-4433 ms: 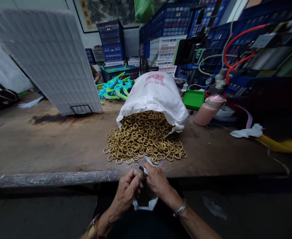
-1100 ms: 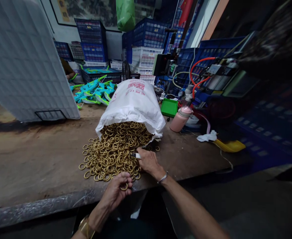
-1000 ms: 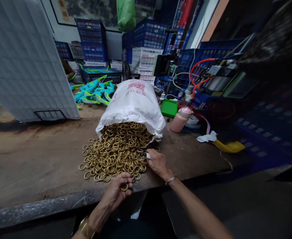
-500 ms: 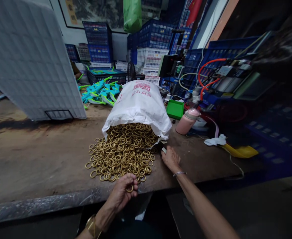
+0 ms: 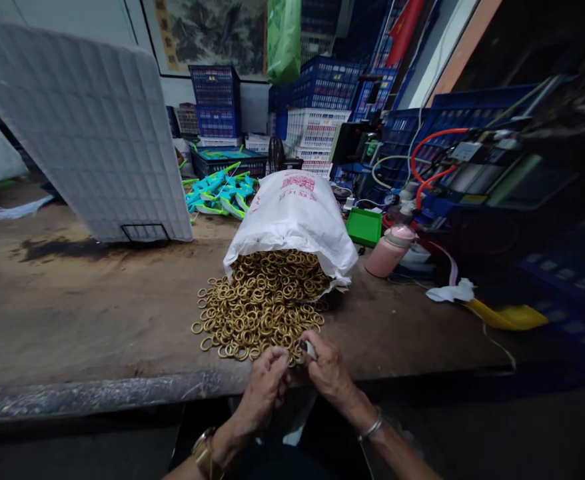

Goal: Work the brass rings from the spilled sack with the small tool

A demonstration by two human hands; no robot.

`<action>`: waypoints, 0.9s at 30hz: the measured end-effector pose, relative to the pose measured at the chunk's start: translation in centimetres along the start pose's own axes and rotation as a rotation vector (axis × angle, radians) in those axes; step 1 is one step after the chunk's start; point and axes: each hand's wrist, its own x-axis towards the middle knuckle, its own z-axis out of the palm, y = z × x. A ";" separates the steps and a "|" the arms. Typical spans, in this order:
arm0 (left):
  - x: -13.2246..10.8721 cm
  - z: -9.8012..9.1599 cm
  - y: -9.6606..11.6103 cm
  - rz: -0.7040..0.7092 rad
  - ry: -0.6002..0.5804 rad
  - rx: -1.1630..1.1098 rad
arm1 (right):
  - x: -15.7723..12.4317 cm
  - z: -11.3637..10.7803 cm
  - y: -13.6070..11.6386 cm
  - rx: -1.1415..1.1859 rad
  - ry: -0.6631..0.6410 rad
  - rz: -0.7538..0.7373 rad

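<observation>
Workbench edge: red-printed, unreadable sack (image 5: 292,213); left hand (image 5: 267,383) clenched, right hand (image 5: 328,370) grasping small tool (image 5: 308,349).

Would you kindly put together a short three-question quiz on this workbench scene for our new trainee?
1. True or false: the white sack lies on its side with brass rings spilling from its mouth.
2. Where are the left hand and right hand? A) inside the sack B) together at the bench's near edge, just before the ring pile C) on the pink bottle
3. Fill in: the small tray to the right of the sack is ____ in colour.

Key: 1 true; 2 B; 3 green.
</observation>
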 end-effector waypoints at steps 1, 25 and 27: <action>-0.3 0.0 0.0 -0.004 -0.004 0.016 | -0.4 0.5 -1.0 0.038 -0.019 -0.013; -5.1 -4.4 -3.0 0.028 0.031 0.036 | -4.5 4.9 -5.4 0.655 -0.262 0.450; -5.4 -4.5 -2.9 -0.021 -0.002 -0.001 | -4.2 4.7 -5.8 0.597 -0.262 0.389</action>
